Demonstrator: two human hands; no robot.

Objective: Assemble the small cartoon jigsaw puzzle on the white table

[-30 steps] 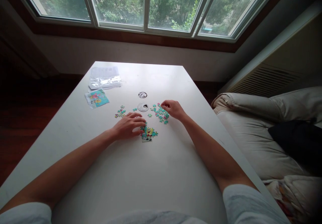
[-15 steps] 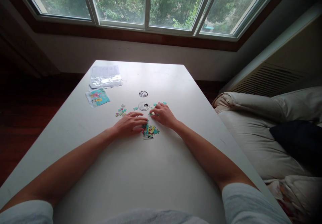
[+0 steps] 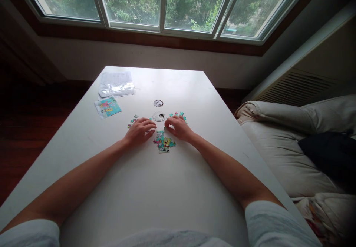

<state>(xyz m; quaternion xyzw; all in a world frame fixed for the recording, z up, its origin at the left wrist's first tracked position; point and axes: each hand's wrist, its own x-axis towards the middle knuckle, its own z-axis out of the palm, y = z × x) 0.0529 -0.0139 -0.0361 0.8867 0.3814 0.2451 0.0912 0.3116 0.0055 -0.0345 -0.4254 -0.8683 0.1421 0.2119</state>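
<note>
A partly joined jigsaw puzzle (image 3: 164, 142) with a yellow cartoon figure lies on the white table between my hands. My left hand (image 3: 140, 130) hovers just left of it, fingers loosely bent and thumb apart, with nothing seen in them. It partly covers a group of loose puzzle pieces (image 3: 130, 123). Above the puzzle's top right, my right hand (image 3: 179, 127) has its thumb and fingers drawn together at a small puzzle piece (image 3: 165, 128), mostly hidden by the fingertips. More loose pieces (image 3: 181, 113) lie behind that hand.
Two round discs, one grey-white (image 3: 158, 117) and one dark-rimmed (image 3: 158, 103), lie beyond the hands. At the far left are a colourful picture card (image 3: 108, 107) and a clear plastic bag with paper (image 3: 116, 84). A pale sofa (image 3: 272, 147) stands right of the table (image 3: 155, 195).
My left hand has drawn back to the left, off the joined puzzle, uncovering its left side. My right hand has shifted slightly, its fingers curling in more.
</note>
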